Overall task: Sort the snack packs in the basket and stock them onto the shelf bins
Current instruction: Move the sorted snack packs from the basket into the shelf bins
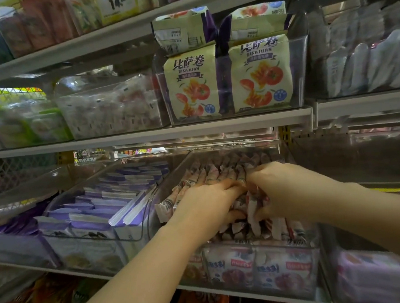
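Both hands are down in the clear bin on the lower shelf and meet over its middle. The red-and-white snack packs they are working on lie directly under and between the fingers. The left hand reaches in from the side of the bin's left wall, its fingers curled over the tops of a bunch of packs and its thumb tucked against their near side, so it grips them. The right hand reaches in from the right wall, its fingers bent down into the same cluster, pinching packs against the thumb. The packs stand on edge with their long axes upright, leaning a little toward the back of the bin, in rows that run from the front wall to the back edge. Those behind the hands stand neat, while those toward the front wall are looser and splayed. Neither hand is nearer, since both touch the packs with knuckles almost together. The coming move looks like a squeeze to square the bunch into its row, pushing along the row rather than across it. The basket is out of view. A bin of purple packs stands just beside the left wall.
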The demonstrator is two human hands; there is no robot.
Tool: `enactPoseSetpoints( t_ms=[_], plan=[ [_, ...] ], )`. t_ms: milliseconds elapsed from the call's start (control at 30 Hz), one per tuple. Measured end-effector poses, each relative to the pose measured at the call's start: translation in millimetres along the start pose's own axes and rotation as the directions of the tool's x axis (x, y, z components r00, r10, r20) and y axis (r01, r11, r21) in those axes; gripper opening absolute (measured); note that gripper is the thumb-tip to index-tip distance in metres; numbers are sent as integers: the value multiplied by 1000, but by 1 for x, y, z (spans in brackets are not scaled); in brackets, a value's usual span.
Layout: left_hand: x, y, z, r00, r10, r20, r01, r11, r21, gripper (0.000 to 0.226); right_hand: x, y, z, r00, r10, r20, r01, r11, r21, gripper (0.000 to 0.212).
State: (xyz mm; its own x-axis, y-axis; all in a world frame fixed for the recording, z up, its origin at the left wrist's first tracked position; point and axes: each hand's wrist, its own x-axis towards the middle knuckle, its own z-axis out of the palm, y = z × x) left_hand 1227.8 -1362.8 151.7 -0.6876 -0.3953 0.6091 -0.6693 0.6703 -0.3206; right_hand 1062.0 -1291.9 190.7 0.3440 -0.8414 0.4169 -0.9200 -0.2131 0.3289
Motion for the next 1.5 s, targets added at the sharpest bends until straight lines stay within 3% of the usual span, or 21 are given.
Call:
enactPoseSetpoints(
  t_ms=[200, 300, 367, 467, 533, 600, 733, 900, 967, 1100, 1233, 1367, 1500],
  plan=[
    [-11, 0, -9, 991, -23, 133, 28, 999, -32, 72, -2, 1, -2, 993, -14, 120, 16, 1000, -13, 43],
    [-25, 2, -21, 993, -84, 88, 93, 989, -111, 70, -8, 10, -17, 993, -25, 119, 22, 1000, 20, 50],
    [-42, 3, -27, 993, -120, 2, 118, 979, -164, 60, -14, 8, -24, 997, -8, 71, 5, 999, 32, 55],
    [-76, 4, -32, 974, -194, -121, 166, 964, -209, 45, -20, -9, -30, 984, -40, -171, 43, 999, 12, 46],
    [-108, 3, -32, 942, -277, -191, 234, 947, -220, 35, -22, -37, -31, 939, -107, -328, 131, 990, 52, 39],
    [-146, -2, -29, 902, -353, -250, 300, 927, -226, 23, -19, -77, -25, 904, -186, -386, 238, 967, 91, 30],
    [-239, -17, -16, 828, -497, -258, 464, 867, -181, 14, -6, -174, 12, 851, -388, -355, 462, 874, 151, 21],
    [-378, -34, 4, 710, -695, -113, 687, 719, -103, 13, 5, -310, 83, 734, -631, -251, 679, 693, 243, 26],
    [-439, -36, 10, 627, -779, -15, 777, 626, -60, 17, 6, -365, 114, 691, -696, -195, 716, 623, 315, 26],
    [-551, -36, 18, 344, -914, 214, 935, 355, 16, 22, 2, -468, 177, 590, -806, -53, 735, 509, 449, 28],
    [-644, -30, 40, 65, -906, 418, 982, 132, 135, 33, -12, -558, 242, 407, -902, 141, 727, 414, 549, 30],
    [-711, -16, 75, -149, -762, 631, 980, -26, 199, 47, -31, -622, 303, 167, -945, 282, 732, 311, 607, 34],
    [-760, 4, 116, -386, -366, 847, 916, -42, 399, 69, -55, -656, 368, -18, -895, 447, 664, 323, 674, 47]
  ],
)
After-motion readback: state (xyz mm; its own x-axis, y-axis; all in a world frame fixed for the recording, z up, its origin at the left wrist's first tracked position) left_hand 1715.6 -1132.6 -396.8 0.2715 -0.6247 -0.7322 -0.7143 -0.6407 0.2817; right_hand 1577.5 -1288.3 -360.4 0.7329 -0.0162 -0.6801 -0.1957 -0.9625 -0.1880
